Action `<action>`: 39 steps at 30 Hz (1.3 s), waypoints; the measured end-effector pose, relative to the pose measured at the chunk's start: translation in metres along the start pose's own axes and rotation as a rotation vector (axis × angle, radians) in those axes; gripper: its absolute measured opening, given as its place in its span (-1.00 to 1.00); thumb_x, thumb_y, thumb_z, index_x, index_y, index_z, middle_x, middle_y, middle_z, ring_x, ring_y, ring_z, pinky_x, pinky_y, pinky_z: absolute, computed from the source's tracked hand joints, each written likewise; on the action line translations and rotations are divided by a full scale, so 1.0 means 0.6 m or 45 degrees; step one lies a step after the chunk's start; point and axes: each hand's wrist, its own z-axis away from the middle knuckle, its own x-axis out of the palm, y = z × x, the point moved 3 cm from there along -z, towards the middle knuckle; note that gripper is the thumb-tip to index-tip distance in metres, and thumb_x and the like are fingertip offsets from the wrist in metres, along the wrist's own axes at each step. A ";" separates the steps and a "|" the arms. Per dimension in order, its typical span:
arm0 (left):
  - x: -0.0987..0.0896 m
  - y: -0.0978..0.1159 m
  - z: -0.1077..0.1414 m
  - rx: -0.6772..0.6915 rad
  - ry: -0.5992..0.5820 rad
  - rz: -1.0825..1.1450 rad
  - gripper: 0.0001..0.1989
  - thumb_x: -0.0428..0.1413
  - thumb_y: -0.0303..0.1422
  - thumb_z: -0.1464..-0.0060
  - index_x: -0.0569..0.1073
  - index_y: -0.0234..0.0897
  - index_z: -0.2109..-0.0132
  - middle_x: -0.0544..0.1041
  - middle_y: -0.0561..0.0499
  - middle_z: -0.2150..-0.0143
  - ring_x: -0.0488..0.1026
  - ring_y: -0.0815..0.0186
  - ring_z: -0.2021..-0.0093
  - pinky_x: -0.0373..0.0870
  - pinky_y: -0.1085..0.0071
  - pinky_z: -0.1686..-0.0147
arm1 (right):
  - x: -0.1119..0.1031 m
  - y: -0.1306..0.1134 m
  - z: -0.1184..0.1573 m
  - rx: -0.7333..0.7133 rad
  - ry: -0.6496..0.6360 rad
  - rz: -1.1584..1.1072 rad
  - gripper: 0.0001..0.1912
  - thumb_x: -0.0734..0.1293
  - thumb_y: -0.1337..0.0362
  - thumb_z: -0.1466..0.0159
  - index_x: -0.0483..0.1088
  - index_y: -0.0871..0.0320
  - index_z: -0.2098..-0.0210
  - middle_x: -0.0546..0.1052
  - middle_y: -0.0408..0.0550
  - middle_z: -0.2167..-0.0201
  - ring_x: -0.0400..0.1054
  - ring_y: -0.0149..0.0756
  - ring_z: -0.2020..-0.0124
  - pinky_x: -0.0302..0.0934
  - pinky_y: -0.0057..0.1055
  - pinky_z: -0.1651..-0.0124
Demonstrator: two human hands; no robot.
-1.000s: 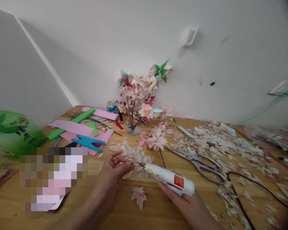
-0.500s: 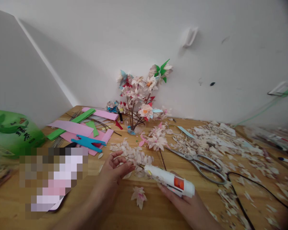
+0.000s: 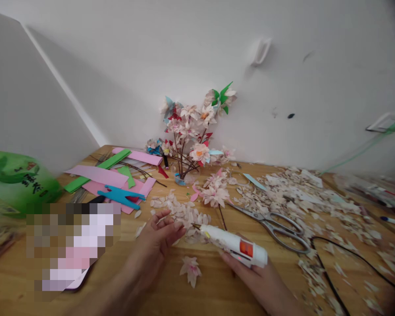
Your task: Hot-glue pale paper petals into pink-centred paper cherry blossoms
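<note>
On the near edge of the wooden table [image 3: 213, 292], the right hand [image 3: 252, 272] is closed around a white hot glue gun [image 3: 232, 245] with a red label, its metal nozzle [image 3: 195, 226] pointing toward 10 o'clock. The left hand [image 3: 158, 239] is half open with curled fingers, just beside the nozzle; it may touch a thin pale petal, but I can't tell if it has hold of it. A heap of pale paper petals [image 3: 184, 215] lies at 12 o'clock from that hand, touching its fingertips. A loose paper blossom [image 3: 191, 271] sits at 6 o'clock from the nozzle. Steel scissors [image 3: 270, 228] lie at 2 o'clock, with a black cable [image 3: 329, 270] and scattered paper scraps [image 3: 299, 197] beyond. At 10 o'clock are pink, green and blue paper pieces [image 3: 118, 186] and a green bag [image 3: 16, 184]. A pixelated patch [image 3: 72, 250] hides something. Farther off, at 12 o'clock, a paper-flower branch arrangement [image 3: 191, 131] stands against the white wall [image 3: 316, 74].
</note>
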 end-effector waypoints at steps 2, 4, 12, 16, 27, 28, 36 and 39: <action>0.001 0.002 0.001 -0.024 -0.003 0.018 -0.70 0.03 -0.74 0.04 0.26 -0.31 0.20 0.38 0.11 0.49 0.48 0.47 0.47 0.49 0.54 0.33 | -0.011 0.012 -0.005 0.018 0.068 -0.044 -0.71 0.33 0.10 -0.07 0.48 0.15 0.30 0.62 -0.06 0.35 0.50 -0.16 0.32 0.41 -0.38 0.25; 0.001 0.005 0.001 -0.040 -0.004 0.032 -0.70 0.03 -0.74 0.04 0.26 -0.32 0.20 0.39 0.11 0.49 0.48 0.47 0.47 0.49 0.54 0.33 | -0.031 0.030 -0.011 0.036 0.169 -0.059 -0.67 0.35 0.07 -0.04 0.50 0.14 0.29 0.62 -0.05 0.31 0.50 -0.12 0.28 0.40 -0.31 0.19; -0.006 0.017 0.000 -0.010 0.025 0.044 -0.72 0.04 -0.73 0.05 0.28 -0.31 0.23 0.42 0.10 0.50 0.49 0.45 0.48 0.49 0.53 0.32 | -0.138 0.124 -0.027 0.100 0.380 0.081 -0.52 0.42 -0.08 0.16 0.52 0.19 0.41 0.63 0.05 0.39 0.50 0.04 0.33 0.38 -0.12 0.20; -0.009 0.017 -0.002 0.012 0.006 0.025 -0.71 0.05 -0.72 0.05 0.28 -0.31 0.22 0.45 0.07 0.48 0.51 0.42 0.45 0.50 0.50 0.30 | -0.141 0.144 -0.033 0.090 0.363 0.171 -0.56 0.41 -0.06 0.11 0.50 0.18 0.39 0.63 0.02 0.37 0.49 -0.01 0.34 0.37 -0.15 0.22; -0.015 0.016 -0.011 0.094 -0.010 -0.019 -0.71 0.05 -0.71 0.04 0.25 -0.30 0.21 0.42 0.09 0.47 0.51 0.42 0.44 0.49 0.50 0.30 | -0.172 0.077 -0.003 -0.417 0.670 0.513 -0.26 0.34 0.11 -0.06 -0.01 0.13 -0.15 0.37 0.13 0.02 0.28 -0.07 0.00 0.11 -0.06 -0.07; -0.015 0.016 -0.011 0.098 -0.010 -0.018 -0.70 0.05 -0.71 0.04 0.25 -0.29 0.21 0.42 0.09 0.48 0.51 0.42 0.45 0.49 0.50 0.30 | -0.163 0.059 0.005 -0.458 0.683 0.585 -0.30 0.35 0.15 -0.06 0.02 0.11 -0.13 0.38 0.10 0.04 0.26 -0.06 -0.01 0.05 -0.04 -0.10; -0.015 0.009 -0.011 0.116 -0.044 0.016 -0.68 0.11 -0.70 0.11 0.27 -0.27 0.25 0.42 0.13 0.53 0.51 0.40 0.47 0.48 0.48 0.31 | 0.048 -0.013 0.007 -0.527 -0.346 0.430 -0.32 0.21 0.53 -0.10 -0.01 0.02 -0.17 0.51 -0.04 0.12 0.35 -0.19 0.05 0.18 -0.20 -0.04; -0.018 0.005 -0.014 0.102 -0.021 0.040 -0.66 0.15 -0.71 0.17 0.27 -0.27 0.28 0.40 0.16 0.55 0.50 0.41 0.49 0.47 0.47 0.32 | 0.078 -0.006 -0.005 -0.527 -0.377 0.356 -0.29 0.18 0.59 -0.05 0.02 0.04 -0.16 0.52 -0.05 0.16 0.35 -0.21 0.06 0.17 -0.21 -0.03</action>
